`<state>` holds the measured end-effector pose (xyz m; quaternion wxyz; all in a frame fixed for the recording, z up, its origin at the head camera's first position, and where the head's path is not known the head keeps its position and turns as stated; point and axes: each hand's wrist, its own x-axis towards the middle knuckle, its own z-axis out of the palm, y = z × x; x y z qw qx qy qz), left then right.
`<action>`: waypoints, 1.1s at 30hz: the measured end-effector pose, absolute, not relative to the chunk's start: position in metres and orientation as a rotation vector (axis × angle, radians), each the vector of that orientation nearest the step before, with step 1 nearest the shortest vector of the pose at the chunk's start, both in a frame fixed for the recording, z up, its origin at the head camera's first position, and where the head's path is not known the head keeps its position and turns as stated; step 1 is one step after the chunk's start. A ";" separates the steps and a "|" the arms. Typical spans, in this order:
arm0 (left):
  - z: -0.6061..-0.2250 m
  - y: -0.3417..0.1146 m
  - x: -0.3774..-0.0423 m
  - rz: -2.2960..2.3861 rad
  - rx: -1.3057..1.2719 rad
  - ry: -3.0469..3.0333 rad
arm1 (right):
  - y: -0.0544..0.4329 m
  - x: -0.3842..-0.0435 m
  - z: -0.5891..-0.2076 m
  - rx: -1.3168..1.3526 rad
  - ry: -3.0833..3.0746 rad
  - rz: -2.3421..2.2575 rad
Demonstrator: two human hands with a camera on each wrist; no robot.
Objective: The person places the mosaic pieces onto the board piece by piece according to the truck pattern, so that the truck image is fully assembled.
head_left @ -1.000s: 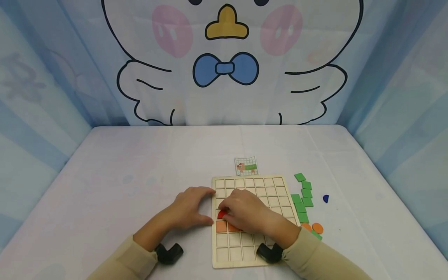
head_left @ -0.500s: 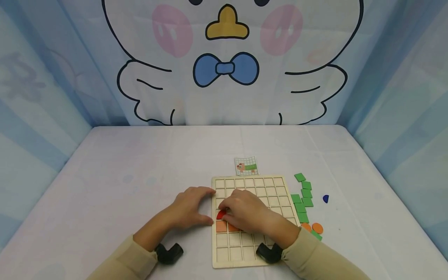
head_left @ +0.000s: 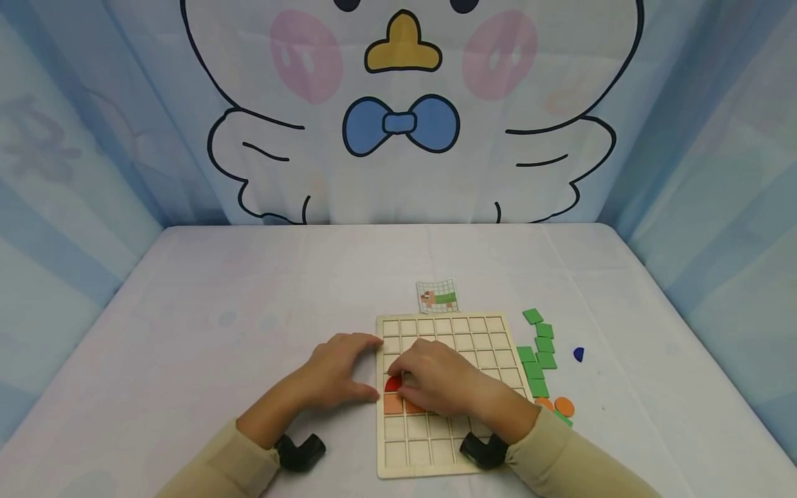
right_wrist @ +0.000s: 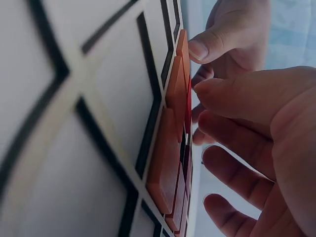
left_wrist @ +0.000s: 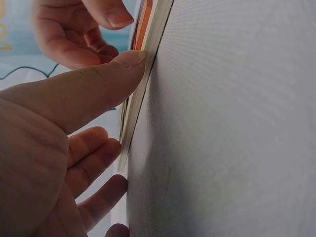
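Observation:
A pale wooden grid board (head_left: 429, 453) lies on the table. My left hand (head_left: 336, 370) is at its left edge, thumb and index finger stretched out; in the left wrist view the thumb tip (left_wrist: 132, 58) rests against the board's side. Over the board's left columns, my right hand (head_left: 438, 377) has its thumb and index finger at a red round-edged piece (head_left: 393, 383) lying in a left-column cell, pinching its right side. Just below sit salmon-orange square tiles (head_left: 393, 403), seen edge-on in the right wrist view. The right hand hides the cells beneath it.
A small picture card (head_left: 438, 297) lies behind the board. Right of it are several green square tiles (head_left: 545, 344), orange discs (head_left: 564, 406) and a dark blue half-round piece (head_left: 579, 354). A printed curtain (head_left: 398, 187) hangs at the table's back.
The red piece has turned and shifted slightly left and down into line with its cell, under the right fingertips. The left hand has stayed in place.

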<state>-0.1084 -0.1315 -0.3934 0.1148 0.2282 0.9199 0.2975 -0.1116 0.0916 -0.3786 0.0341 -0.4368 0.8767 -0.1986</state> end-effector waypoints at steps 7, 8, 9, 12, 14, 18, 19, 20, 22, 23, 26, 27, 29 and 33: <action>-0.394 -0.132 -0.108 0.878 0.673 2.696 | 0.103 -0.111 -0.373 -1.319 2.693 -0.624; -0.394 -0.132 -0.108 0.879 0.674 2.697 | 0.106 -0.111 -0.372 -1.299 2.700 -0.624; -0.395 -0.132 -0.108 0.878 0.674 2.698 | 0.110 -0.111 -0.370 -1.279 2.702 -0.632; -0.395 -0.132 -0.107 0.875 0.667 2.706 | 0.122 -0.111 -0.366 -1.225 2.738 -0.628; -0.395 -0.131 -0.107 0.867 0.659 2.710 | 0.131 -0.111 -0.364 -1.180 2.768 -0.624; -0.394 -0.130 -0.107 0.863 0.647 2.709 | 0.152 -0.111 -0.361 -1.097 2.848 -0.603; -0.394 -0.130 -0.107 0.861 0.644 2.709 | 0.157 -0.110 -0.361 -1.061 2.867 -0.609; -0.393 -0.129 -0.107 0.861 0.639 2.708 | 0.162 -0.109 -0.360 -1.027 2.881 -0.620; -0.392 -0.129 -0.106 0.858 0.630 2.708 | 0.173 -0.108 -0.359 -0.961 2.905 -0.658; -0.392 -0.129 -0.106 0.855 0.625 2.708 | 0.177 -0.107 -0.359 -0.917 2.914 -0.676; -0.392 -0.129 -0.106 0.848 0.611 2.708 | 0.191 -0.104 -0.359 -0.801 2.927 -0.730; -0.392 -0.129 -0.106 0.847 0.607 2.708 | 0.196 -0.103 -0.360 -0.774 2.929 -0.745; -0.392 -0.129 -0.106 0.847 0.601 2.705 | 0.204 -0.101 -0.361 -0.729 2.943 -0.757; -0.392 -0.129 -0.106 0.854 0.598 2.699 | 0.221 -0.099 -0.363 -0.683 2.973 -0.764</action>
